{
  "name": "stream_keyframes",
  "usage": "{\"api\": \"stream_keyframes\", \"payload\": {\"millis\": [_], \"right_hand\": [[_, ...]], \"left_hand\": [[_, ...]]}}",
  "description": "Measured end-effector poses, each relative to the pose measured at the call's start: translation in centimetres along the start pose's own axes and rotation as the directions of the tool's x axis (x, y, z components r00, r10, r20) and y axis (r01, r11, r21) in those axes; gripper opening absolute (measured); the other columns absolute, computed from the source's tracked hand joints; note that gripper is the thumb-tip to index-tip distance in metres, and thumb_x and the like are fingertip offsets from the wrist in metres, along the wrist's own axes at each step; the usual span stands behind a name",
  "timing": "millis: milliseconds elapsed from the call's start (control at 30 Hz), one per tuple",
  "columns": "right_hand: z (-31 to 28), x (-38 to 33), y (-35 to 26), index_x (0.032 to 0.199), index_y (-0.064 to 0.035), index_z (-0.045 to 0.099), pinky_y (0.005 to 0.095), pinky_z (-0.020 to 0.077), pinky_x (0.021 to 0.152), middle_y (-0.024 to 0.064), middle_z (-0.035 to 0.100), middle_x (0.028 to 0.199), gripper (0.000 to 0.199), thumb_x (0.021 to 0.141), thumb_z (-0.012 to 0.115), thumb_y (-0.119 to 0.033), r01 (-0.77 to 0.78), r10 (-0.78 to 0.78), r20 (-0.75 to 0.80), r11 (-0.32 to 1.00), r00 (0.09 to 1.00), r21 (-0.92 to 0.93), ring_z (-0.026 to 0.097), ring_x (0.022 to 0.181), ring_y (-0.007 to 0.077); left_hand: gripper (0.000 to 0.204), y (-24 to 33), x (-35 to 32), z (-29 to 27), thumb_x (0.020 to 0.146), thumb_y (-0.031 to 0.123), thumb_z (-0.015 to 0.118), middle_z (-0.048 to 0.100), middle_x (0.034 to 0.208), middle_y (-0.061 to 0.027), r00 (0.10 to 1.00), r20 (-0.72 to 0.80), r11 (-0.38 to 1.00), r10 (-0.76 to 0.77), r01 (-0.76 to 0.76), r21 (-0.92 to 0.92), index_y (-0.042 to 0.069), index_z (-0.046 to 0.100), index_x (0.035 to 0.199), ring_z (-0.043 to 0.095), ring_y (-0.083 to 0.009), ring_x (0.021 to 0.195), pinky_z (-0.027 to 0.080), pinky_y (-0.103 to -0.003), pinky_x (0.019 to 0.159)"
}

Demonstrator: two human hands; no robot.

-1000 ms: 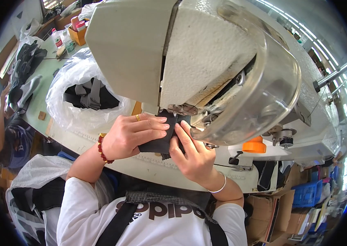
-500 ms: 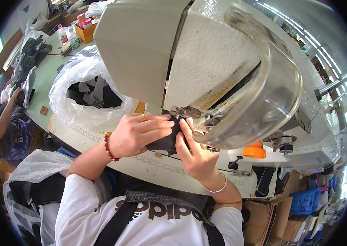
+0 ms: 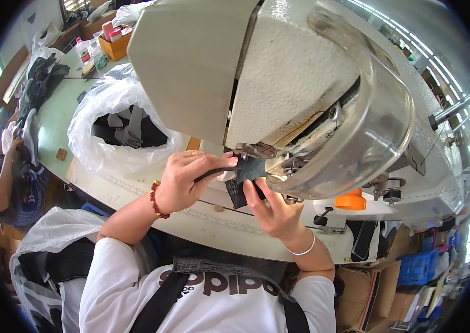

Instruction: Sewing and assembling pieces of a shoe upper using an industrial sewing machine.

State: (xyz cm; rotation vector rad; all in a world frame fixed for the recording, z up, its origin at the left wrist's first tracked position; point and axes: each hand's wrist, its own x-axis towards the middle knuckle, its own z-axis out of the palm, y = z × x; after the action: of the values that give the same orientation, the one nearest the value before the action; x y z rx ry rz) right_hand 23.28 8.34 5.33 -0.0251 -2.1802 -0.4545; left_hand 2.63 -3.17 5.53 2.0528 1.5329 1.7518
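A small dark fabric piece (image 3: 253,171) lies under the needle area of a white sewing machine (image 3: 296,72). Its bluish-grey face is up, and a ribbed black part hangs toward me. My left hand (image 3: 186,178) is closed on the left edge of the piece, pinching it between thumb and fingers and lifting it off the bed. With fingers stretched and apart, my right hand (image 3: 275,212) rests its fingertips on the near right part of the fabric. The metal presser foot parts (image 3: 256,150) sit just beyond the fingertips; the needle itself I cannot make out.
A clear curved guard (image 3: 379,127) juts out above my right hand, with an orange cap (image 3: 350,200) below it. At left stands a plastic bag (image 3: 88,133) of dark straps. A wooden box (image 3: 115,47) and bottles are farther back. Another person (image 3: 10,183) works at far left.
The fabric has been turned, so its bluish face and ribbed part now show. My left hand went from lying over it to pinching a raised edge. My right hand shifted slightly right and nearer.
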Motion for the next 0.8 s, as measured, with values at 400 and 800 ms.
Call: {"api": "stream_keyframes", "payload": {"millis": [400,800], "right_hand": [[0.6,-0.5,0.4,0.103,-0.0146,0.073,0.0312,0.0550,0.067,0.0003,0.069,0.097,0.028,0.077,0.070,-0.006,0.056,-0.057,-0.031,0.998,0.998,-0.032,0.065,0.077,0.0146],[0.7,-0.2,0.5,0.094,-0.0148,0.072,0.0301,0.0534,0.067,0.0012,0.062,0.097,0.025,0.072,0.075,-0.002,0.100,-0.097,-0.082,0.995,0.992,0.028,0.063,0.072,0.0149]], "left_hand": [[0.043,-1.7,-1.1,-0.4,0.067,-0.011,0.061,0.075,0.112,-0.0137,0.937,0.159,0.924,0.311,-0.337,0.179,0.000,0.071,0.107,0.072,-0.0314,0.110,0.059,-0.044,0.094],[0.035,-1.5,-1.6,-0.4,0.075,-0.004,0.064,0.076,0.112,-0.0133,0.942,0.136,0.923,0.306,-0.329,0.200,0.001,0.074,0.108,0.073,-0.0291,0.110,0.058,-0.043,0.096]]}}
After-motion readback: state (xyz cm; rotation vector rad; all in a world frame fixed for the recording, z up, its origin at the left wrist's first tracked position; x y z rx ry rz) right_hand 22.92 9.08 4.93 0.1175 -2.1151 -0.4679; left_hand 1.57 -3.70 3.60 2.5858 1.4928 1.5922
